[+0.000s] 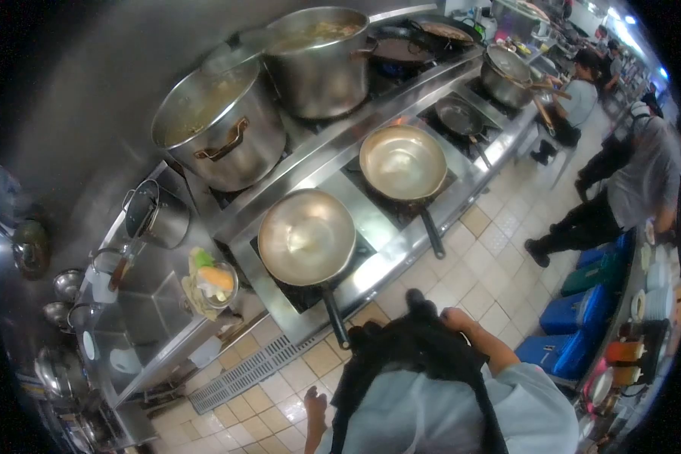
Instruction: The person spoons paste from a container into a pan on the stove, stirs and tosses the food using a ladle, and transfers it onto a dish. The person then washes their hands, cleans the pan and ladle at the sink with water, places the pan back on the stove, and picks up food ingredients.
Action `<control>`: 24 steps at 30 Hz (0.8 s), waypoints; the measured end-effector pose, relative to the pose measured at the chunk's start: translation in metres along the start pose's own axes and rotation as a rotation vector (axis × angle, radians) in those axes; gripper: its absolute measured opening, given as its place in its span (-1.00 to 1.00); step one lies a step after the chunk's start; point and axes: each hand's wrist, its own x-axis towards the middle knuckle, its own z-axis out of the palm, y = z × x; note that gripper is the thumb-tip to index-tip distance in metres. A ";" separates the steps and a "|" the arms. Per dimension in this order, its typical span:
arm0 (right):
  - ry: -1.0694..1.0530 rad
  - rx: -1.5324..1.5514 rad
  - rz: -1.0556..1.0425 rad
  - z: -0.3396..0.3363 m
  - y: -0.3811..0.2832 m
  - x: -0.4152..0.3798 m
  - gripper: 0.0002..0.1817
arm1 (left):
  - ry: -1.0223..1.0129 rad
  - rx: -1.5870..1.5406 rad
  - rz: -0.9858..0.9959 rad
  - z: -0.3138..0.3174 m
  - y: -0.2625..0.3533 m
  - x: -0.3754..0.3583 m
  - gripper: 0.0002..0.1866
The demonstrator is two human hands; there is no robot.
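My left hand [315, 405] hangs low beside my apron, over the tiled floor, with loosely parted fingers and nothing in it. At the other side of the black apron [412, 340] is my right hand [454, 318], its fingers curled in and no object visible in them. In front of me a wide steel frying pan [306, 238] sits on a burner, its black handle pointing towards me, nearest to my left hand. A second frying pan [402, 163] rests on the burner to its right, a little shiny liquid or glare on its bottom. Neither hand touches a pan.
Two large stockpots [219, 125] [318, 68] stand on the back burners. At left are a sink [155, 321] and a bowl of food [218, 285]. A floor drain [242, 374] runs below. Co-workers [620, 181] stand at right, near blue bins [571, 310].
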 end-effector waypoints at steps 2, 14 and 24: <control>-0.012 -0.002 0.015 -0.001 -0.001 -0.002 -0.68 | 0.045 -0.023 0.056 0.002 -0.004 0.000 -0.45; -0.002 -0.009 0.003 -0.008 -0.008 -0.005 -0.66 | -0.062 -0.219 0.031 0.021 -0.041 0.034 -0.58; 0.040 -0.001 -0.055 -0.002 0.003 0.001 -0.71 | -0.044 -0.241 0.017 0.015 -0.008 0.009 -0.54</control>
